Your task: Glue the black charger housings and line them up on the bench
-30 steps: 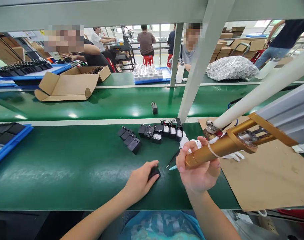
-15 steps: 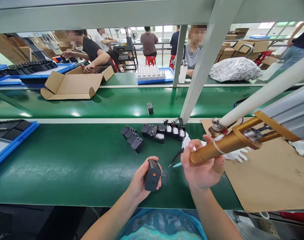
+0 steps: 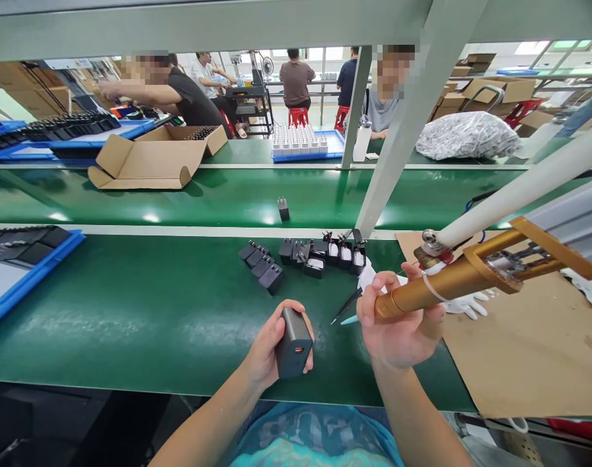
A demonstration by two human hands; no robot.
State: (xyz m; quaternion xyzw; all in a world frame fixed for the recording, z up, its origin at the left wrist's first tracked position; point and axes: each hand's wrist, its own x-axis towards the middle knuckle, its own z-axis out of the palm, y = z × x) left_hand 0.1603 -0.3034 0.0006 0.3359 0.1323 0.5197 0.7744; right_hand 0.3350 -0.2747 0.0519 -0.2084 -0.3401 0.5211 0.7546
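Note:
My left hand (image 3: 261, 355) is wrapped round a black charger (image 3: 292, 345), with an orange-lined port facing me. To its right, my right hand (image 3: 400, 340) grips the front end of a gold cylindrical tool (image 3: 435, 287). The tool's tip points left, apart from the charger. Between my hands and beyond lie black tweezers (image 3: 345, 308) and a light-blue pointed stick (image 3: 349, 320). Farther back on the green surface sit several closed black chargers (image 3: 271, 279) and open black housings (image 3: 314, 267) with white parts inside.
At left stands a blue-rimmed tray (image 3: 37, 275) of black parts. One charger (image 3: 283, 209) stands on the green belt (image 3: 218, 207) behind. A slanted post (image 3: 398, 123) rises at centre right. Cardboard (image 3: 530, 350) and white gloves (image 3: 468, 303) lie at right. Co-workers sit beyond.
My left hand has tilted the charger, showing more of its top side. The charger on the belt has shifted left. Across the belt, a co-worker's arm has moved from the carton out to the left.

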